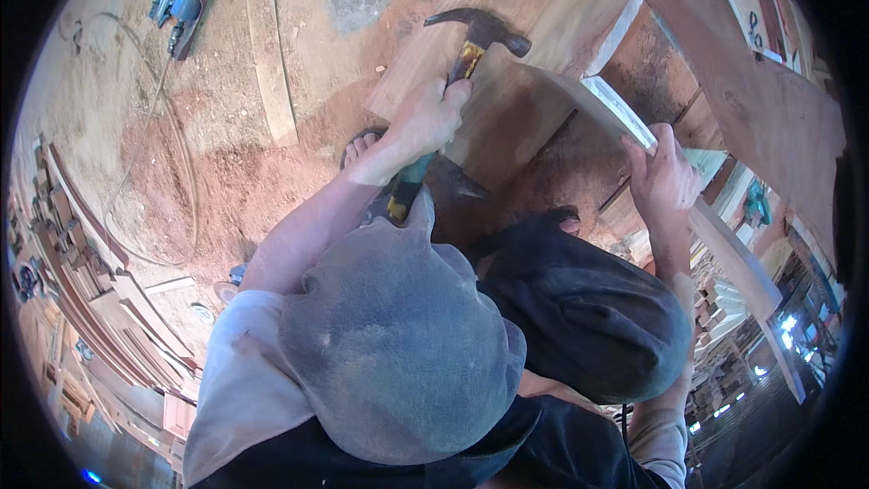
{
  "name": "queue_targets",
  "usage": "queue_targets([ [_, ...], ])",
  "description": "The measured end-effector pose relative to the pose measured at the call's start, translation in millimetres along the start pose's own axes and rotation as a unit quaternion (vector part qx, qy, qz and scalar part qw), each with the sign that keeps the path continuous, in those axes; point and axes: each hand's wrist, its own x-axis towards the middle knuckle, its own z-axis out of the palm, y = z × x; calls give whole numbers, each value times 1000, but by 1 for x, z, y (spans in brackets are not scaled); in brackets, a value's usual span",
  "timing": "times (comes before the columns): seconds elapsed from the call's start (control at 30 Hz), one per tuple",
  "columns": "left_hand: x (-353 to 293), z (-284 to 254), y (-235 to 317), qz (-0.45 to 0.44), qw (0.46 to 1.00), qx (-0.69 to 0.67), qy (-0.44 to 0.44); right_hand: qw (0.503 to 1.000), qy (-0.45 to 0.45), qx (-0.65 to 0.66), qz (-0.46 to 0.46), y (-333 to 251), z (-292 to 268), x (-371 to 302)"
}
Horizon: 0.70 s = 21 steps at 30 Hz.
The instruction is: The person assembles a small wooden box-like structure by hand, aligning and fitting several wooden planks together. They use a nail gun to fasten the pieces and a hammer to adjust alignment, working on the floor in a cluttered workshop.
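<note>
My left hand (424, 131) is wrapped round the handle of a claw hammer (475, 34), whose dark head and yellow-and-black neck stick out beyond my fingers. The teal and yellow grip shows below my fist. Over to the right, my right hand (667, 179) is closed on the edge of a thin wooden board (608, 110) with a pale, bright rim. My palm and some fingers are partly hidden. Beyond the hammer lies a wide wooden panel (525, 4), and a tall brown board (738, 81) slants at the far right.
A blue air tool (190, 4), perhaps a nailer, lies at the far left with a thin hose (186, 145) curling below it. A wooden strip (269, 54) rests on the dusty floor. Stacked wood pieces (86, 263) line the left side; my bent knees are close below.
</note>
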Motion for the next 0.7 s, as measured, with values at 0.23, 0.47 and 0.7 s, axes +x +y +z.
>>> queue_targets([
  [0.23,-21,-8,5,0,994,-112,3,999,32,18,-11,-1,-5,4],
  [0.47,-31,-7,18,46,998,-40,-14,1000,20,9,1,0,-2,7],
  [0.7,-22,-35,1,23,999,12,27,997,54,51,-11,-2,3,3],
])
